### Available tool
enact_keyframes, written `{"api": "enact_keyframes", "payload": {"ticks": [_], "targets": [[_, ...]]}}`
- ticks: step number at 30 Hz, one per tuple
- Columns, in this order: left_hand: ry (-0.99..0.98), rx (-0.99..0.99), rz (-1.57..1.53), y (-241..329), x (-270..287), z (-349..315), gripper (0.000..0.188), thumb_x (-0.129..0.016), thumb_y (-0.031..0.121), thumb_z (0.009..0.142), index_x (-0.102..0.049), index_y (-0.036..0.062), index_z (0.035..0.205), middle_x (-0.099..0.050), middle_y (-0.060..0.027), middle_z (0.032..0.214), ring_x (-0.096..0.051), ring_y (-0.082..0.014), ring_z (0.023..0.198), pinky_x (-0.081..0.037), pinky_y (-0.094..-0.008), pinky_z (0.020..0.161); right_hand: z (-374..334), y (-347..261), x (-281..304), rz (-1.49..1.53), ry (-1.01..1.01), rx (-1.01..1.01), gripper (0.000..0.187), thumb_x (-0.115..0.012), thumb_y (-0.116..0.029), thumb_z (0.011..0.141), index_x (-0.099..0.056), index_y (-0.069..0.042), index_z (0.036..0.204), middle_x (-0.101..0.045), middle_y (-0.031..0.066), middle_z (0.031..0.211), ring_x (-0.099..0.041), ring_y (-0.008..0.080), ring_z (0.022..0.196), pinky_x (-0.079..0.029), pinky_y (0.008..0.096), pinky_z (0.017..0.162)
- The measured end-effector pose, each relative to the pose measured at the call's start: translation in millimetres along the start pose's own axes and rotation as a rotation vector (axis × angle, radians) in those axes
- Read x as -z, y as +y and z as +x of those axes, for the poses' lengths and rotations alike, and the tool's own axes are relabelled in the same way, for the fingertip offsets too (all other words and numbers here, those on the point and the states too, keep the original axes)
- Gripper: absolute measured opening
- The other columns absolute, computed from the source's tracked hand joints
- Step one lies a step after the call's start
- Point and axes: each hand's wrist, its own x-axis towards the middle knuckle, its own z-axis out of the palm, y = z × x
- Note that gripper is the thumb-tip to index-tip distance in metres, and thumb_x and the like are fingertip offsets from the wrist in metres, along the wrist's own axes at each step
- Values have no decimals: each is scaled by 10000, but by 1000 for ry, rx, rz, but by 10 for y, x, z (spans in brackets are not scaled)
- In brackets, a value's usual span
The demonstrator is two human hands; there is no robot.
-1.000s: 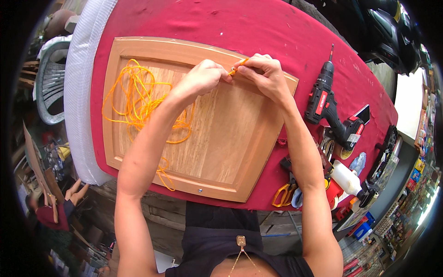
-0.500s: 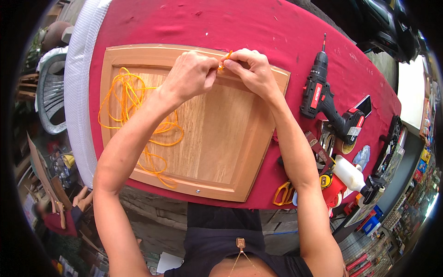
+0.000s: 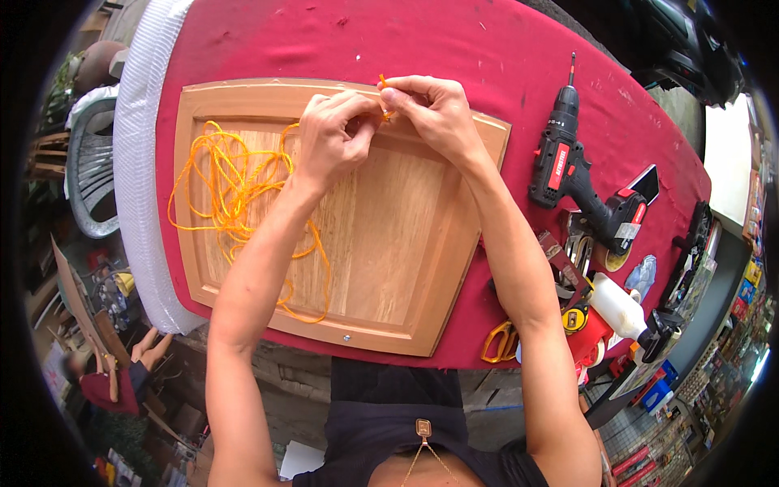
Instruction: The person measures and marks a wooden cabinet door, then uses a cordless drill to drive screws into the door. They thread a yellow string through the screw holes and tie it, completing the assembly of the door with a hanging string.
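Rope (image 3: 233, 215), thin and yellow-orange, is lying mostly in a loose tangle between nine and ten o'clock on a framed wooden panel (image 3: 381, 235), while a short end is poking up near the panel's twelve o'clock edge. The right hand (image 3: 438, 114) is pinching that end narrowly between thumb and fingers. The left hand (image 3: 333, 142) is curling in beside it, fingertips close to the rope; whether it is gripping cannot be told. Work on this end is seemingly under way rather than done: no finished knot is showing, though fingers are hiding the spot. The long remainder is lying slack, apparently not dealt with yet. A small metal fitting (image 3: 347, 338) is sitting at six o'clock on the panel, with no rope visibly meeting it. Farther out on the red-covered counter (image 3: 438, 40), a drill (image 3: 560, 154) is lying toward two o'clock, and orange-handled scissors (image 3: 488, 349) are resting at four.
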Motion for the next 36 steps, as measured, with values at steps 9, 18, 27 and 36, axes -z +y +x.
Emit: {"api": "enact_keyframes", "payload": {"ticks": [9, 18, 27, 36], "targets": [[215, 11, 82, 77, -160, -154, 120, -701, 7, 730, -654, 67, 824, -648, -49, 764, -585, -208, 702, -415, -314, 734, 15, 18, -6, -317, 60, 191, 159, -655, -195, 726, -725, -85, 818, -630, 64, 662, -564, 216, 638, -477, 342, 633], [260, 15, 82, 78, -183, -172, 138, -702, -8, 727, -660, 63, 837, -649, -61, 763, -583, -237, 711, -432, -329, 726, 129, -46, 106, -386, -167, 311, 121, -620, -89, 711, -676, -9, 781, -605, 96, 676, -546, 205, 650, -460, 329, 600], [157, 154, -171, 18, -63, -162, 120, -710, -19, 754, -693, 31, 861, -662, -43, 757, -571, -143, 716, -453, -268, 679, 305, -296, 196, -712, -463, 540, 106, -610, -68, 753, -673, -19, 822, -591, 98, 768, -557, 262, 804, -463, 349, 722], [150, 126, -256, -44, -22, -167, 132, -686, -40, 780, -699, 27, 893, -651, -38, 757, -568, -118, 730, -455, -248, 672, 321, -301, 159, -674, -508, 461, 121, -583, -58, 779, -693, -12, 798, -620, 108, 789, -573, 264, 842, -468, 353, 766]]}}
